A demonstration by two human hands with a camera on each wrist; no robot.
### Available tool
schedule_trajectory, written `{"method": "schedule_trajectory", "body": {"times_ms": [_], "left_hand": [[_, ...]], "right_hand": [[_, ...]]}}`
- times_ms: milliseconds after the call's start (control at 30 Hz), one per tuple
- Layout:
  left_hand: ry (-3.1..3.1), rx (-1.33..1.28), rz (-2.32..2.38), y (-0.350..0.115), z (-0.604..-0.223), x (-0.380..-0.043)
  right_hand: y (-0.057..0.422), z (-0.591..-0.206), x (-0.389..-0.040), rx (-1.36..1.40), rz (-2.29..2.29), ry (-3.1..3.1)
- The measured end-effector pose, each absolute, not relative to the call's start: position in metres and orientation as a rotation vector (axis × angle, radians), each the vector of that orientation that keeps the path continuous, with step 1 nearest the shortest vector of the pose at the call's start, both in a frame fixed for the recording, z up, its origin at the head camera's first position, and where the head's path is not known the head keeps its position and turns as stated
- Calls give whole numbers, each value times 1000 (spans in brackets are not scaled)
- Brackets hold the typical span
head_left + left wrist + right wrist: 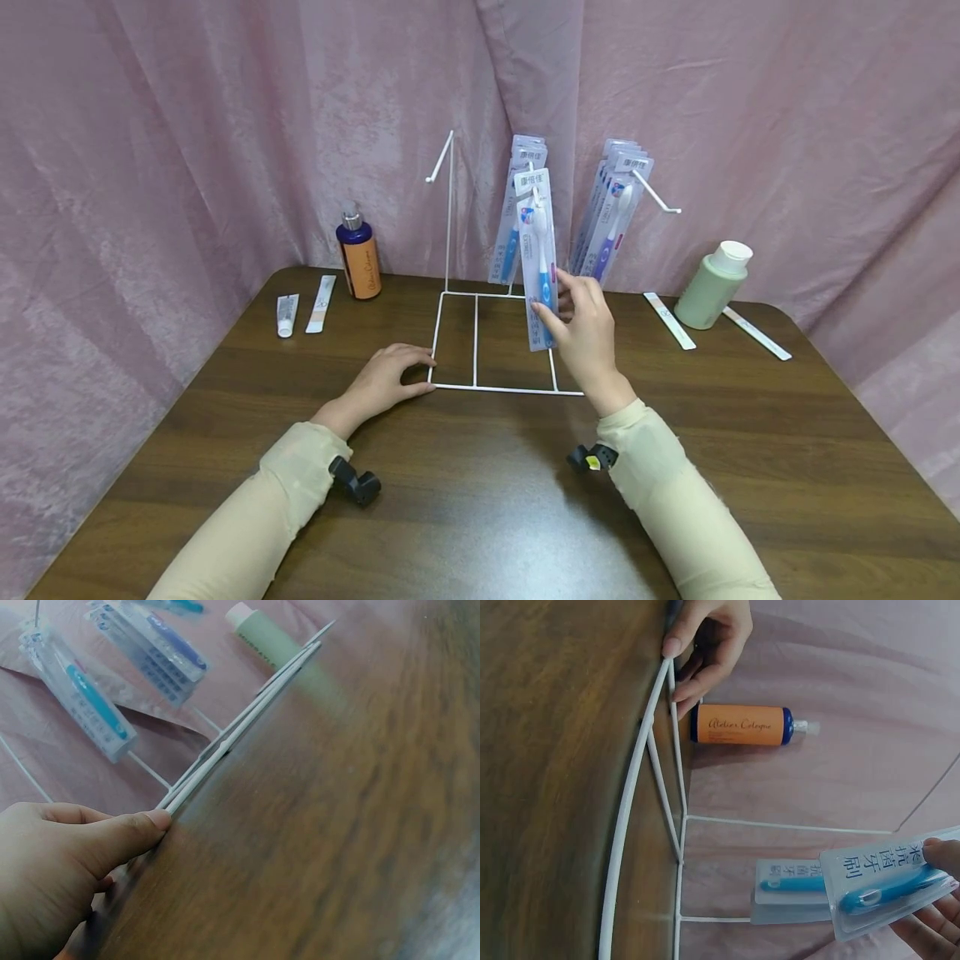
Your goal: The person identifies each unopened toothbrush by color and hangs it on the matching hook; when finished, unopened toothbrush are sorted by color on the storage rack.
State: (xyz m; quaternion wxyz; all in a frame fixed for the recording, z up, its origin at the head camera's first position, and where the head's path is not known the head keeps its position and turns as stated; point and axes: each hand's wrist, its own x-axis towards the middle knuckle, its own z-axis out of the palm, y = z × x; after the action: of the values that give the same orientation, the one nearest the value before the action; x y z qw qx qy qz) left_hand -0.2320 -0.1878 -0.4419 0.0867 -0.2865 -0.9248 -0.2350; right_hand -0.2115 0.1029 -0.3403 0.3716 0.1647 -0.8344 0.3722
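My right hand (588, 333) pinches a packaged blue toothbrush (536, 258) near its lower end, thumb in front and fingers at its edge. The pack hangs upright, its top hole at the tip of the middle hook of a white wire display rack (510, 389). Behind it on that hook are several more blue toothbrush packs (504, 225). Purple toothbrush packs (611, 221) hang on the right hook; the left hook (440, 158) is bare. With thumb and fingers, my left hand (382, 379) holds the front left corner of the rack's base, seen closer in the left wrist view.
At the left stand a blue bottle with an orange label (362, 258), a small white tube (287, 315) and a flat paper sachet (321, 304). To the right are a green bottle (708, 287) and two more sachets (670, 321). Pink curtain (225, 125) backs the table.
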Motion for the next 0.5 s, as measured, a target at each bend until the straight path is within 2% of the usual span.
{"method": "schedule_trajectory", "body": {"times_ms": [500], "left_hand": [[-2789,-830,-709,-188,-441,-232]], "right_hand": [[91,-340,-243,349,1004,-2186]]}}
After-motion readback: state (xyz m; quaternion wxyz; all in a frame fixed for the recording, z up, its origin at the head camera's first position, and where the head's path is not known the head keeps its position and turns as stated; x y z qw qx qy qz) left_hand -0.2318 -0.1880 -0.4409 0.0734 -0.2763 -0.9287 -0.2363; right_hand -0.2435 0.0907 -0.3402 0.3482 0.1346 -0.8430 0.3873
